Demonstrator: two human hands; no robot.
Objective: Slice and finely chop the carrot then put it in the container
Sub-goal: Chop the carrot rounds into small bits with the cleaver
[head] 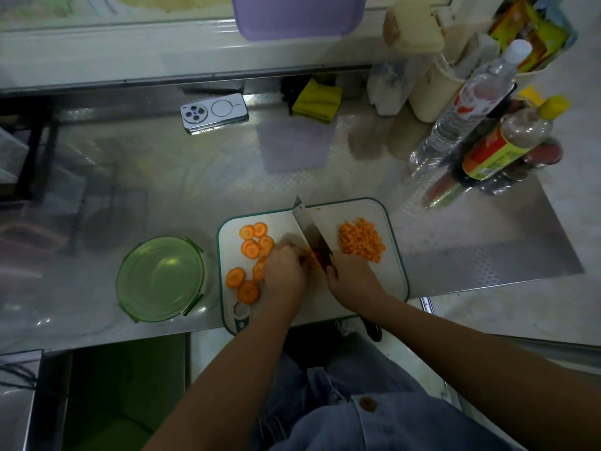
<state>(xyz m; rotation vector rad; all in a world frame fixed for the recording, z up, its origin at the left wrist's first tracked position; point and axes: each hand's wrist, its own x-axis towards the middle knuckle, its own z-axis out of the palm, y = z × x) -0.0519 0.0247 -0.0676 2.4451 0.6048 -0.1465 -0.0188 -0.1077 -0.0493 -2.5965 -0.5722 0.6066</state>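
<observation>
A white cutting board with a teal rim lies near the counter's front edge. Several round carrot slices lie on its left part, and a heap of finely chopped carrot sits on its right part. My right hand grips a knife whose blade points away across the board's middle. My left hand holds down carrot pieces beside the blade with curled fingers; most of those pieces are hidden. A round green container stands left of the board.
A phone lies at the back of the steel counter, with a yellow cloth to its right. Bottles and a cream jar crowd the back right. A purple lid leans on the sill.
</observation>
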